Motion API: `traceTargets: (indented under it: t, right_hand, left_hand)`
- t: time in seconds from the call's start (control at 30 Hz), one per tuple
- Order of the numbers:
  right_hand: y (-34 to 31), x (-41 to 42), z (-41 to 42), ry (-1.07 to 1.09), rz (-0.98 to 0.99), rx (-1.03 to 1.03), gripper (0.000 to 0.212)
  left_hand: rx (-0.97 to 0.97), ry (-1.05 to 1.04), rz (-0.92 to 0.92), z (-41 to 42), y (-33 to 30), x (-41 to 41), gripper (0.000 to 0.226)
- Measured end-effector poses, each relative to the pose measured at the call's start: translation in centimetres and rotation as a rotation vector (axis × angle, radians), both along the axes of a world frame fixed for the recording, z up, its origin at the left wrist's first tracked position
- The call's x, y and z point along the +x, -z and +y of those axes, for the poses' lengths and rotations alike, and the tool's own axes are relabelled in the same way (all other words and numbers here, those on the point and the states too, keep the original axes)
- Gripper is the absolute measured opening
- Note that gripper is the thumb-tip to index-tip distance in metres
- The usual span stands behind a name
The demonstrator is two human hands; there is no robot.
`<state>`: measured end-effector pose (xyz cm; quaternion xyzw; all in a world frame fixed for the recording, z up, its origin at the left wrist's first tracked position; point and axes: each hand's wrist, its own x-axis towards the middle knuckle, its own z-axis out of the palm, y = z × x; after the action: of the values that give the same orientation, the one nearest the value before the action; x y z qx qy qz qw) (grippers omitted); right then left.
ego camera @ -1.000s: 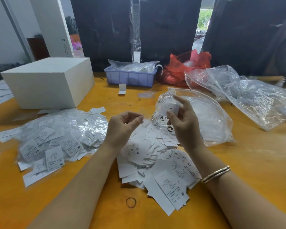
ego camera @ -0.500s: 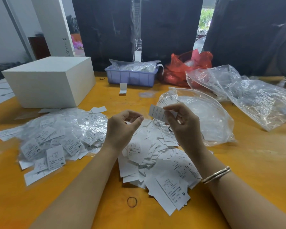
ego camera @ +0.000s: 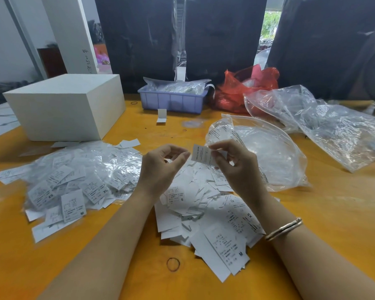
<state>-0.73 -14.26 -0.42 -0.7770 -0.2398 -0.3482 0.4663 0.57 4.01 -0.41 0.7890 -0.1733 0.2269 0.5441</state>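
Head view: label [ego camera: 201, 154] pinched at its right end by right hand [ego camera: 236, 169], raised above loose label pile [ego camera: 204, 204]. Long axis left to right, free end towards left hand [ego camera: 160, 167] — just beside its fingertips, not touching. Left hand half curled, thumb and forefinger parted — nothing seen held.

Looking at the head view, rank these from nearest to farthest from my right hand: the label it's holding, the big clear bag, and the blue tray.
1. label: pinched in the grip of the right hand, sticking out to its left.
2. clear bag: lying just behind that hand and to its right.
3. blue tray: far back, near the centre.
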Motion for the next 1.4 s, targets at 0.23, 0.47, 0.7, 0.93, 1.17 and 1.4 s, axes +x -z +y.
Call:
traceTargets:
  t: [0.23, 0.47, 0.7, 0.93, 1.17, 1.4]
  right_hand:
    - [-0.3, -0.1, -0.4, -0.252, 0.302, 0.192, 0.027]
    - [-0.7, -0.4, -0.4, -0.299, 0.356, 0.358, 0.03]
    - [-0.5, -0.3, -0.2, -0.264, 0.36, 0.278, 0.029]
    - [0.1, -0.2, 0.5, -0.243, 0.375, 0.085, 0.024]
    - [0.1, -0.1, 0.3, -0.16, 0.378, 0.109, 0.019]
    - [1.3, -0.4, 2.1, 0.002, 0.219, -0.166, 0.014]
  left_hand:
    - [-0.054, 0.198, 0.167, 0.0, -0.3, -0.2, 0.005]
    - [-0.236, 0.242, 0.317, -0.1, -0.6, -0.3, 0.021]
    - [-0.202, 0.26, 0.374, -0.3, -0.6, -0.4, 0.02]
    - [-0.132, 0.287, 0.391, -0.2, -0.5, -0.4, 0.004]
    - [-0.161, 0.203, 0.356, -0.3, -0.2, 0.0, 0.014]
    - [-0.124, 0.2, 0.329, 0.0, 0.1, 0.1, 0.01]
